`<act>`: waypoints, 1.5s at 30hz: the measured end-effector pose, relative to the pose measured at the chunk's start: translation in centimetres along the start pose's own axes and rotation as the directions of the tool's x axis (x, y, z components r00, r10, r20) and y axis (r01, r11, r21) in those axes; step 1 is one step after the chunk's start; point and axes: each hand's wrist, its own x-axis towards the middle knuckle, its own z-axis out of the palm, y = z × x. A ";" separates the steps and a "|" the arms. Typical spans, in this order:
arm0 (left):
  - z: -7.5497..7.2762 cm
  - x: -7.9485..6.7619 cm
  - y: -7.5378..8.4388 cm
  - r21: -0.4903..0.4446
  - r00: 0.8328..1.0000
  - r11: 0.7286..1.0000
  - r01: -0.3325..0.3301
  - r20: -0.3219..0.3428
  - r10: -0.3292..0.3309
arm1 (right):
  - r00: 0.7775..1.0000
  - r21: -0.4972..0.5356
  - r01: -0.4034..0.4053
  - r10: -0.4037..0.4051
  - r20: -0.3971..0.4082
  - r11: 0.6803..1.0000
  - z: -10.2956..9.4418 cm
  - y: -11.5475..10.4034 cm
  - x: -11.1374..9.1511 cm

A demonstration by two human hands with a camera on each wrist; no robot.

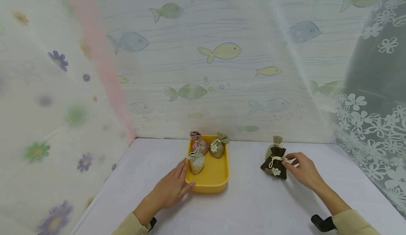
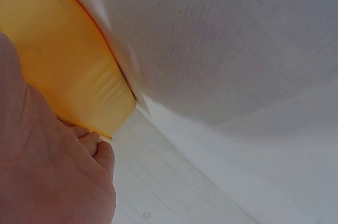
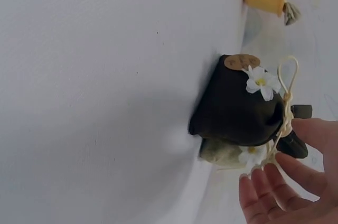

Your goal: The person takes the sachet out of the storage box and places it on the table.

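"What's largest?"
"The white table [image 1: 247, 201] beneath both hands, then the yellow tray [image 1: 212, 175] just right of the left hand [image 1: 171, 189], which lies against it, fingers straight."
"And the right hand [image 1: 303, 169]?"
"Pinching the dark pouch [image 1: 277, 164] at its neck; a paler pouch [image 1: 277, 140] stands just behind."
"Smaller still?"
"The dark pouch's white flower [image 1: 276, 171], near that hand."

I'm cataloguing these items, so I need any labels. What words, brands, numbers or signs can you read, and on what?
No text is readable.
Brown patch on the dark pouch: faint marks, too blurred to read.
Yellow tray: no lettering visible.
Fish-print sheet: drawings only, no words visible.
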 end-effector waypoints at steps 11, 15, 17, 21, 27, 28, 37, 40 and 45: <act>-0.8 -0.3 0.3 -0.013 1.000 1.000 -0.011 -0.002 0.011 | 1.000 -0.009 0.012 -0.012 -0.014 1.000 -0.7 -0.1 -0.6; -0.8 -0.3 0.3 -0.007 1.000 1.000 -0.016 -0.003 0.016 | 0.999 -0.011 0.031 -0.031 -0.025 0.999 -0.7 -0.4 -0.7; -0.8 -0.3 0.3 -0.010 1.000 1.000 -0.017 -0.006 0.017 | 0.999 -0.008 0.038 -0.038 -0.029 0.999 -0.7 -0.6 -0.8; -0.7 -0.3 0.2 -0.014 1.000 1.000 -0.022 -0.009 0.022 | 0.998 0.003 0.054 -0.054 -0.038 0.999 -0.6 -1.1 -0.7; -0.8 -0.3 0.3 -0.011 1.000 1.000 -0.022 0.001 0.022 | 0.996 -0.003 0.079 -0.079 -0.033 0.997 -0.3 -1.9 -0.5; -0.9 -0.3 0.3 -0.007 1.000 1.000 -0.020 0.002 0.020 | 0.996 -0.001 0.085 -0.085 -0.030 0.996 -0.2 -2.0 -0.5; -0.9 -0.1 0.3 0.010 1.000 1.000 -0.005 0.010 0.004 | 0.990 0.036 0.139 -0.138 -0.025 0.990 0.6 -3.4 0.0; -0.7 -0.1 0.2 0.012 1.000 1.000 -0.003 0.008 0.003 | 0.991 0.058 0.135 -0.135 -0.012 0.989 1.1 -3.8 0.1; -0.5 -0.1 0.1 -0.005 1.000 1.000 -0.016 0.001 0.016 | 0.991 0.099 0.129 -0.131 0.009 0.987 1.7 -4.3 0.2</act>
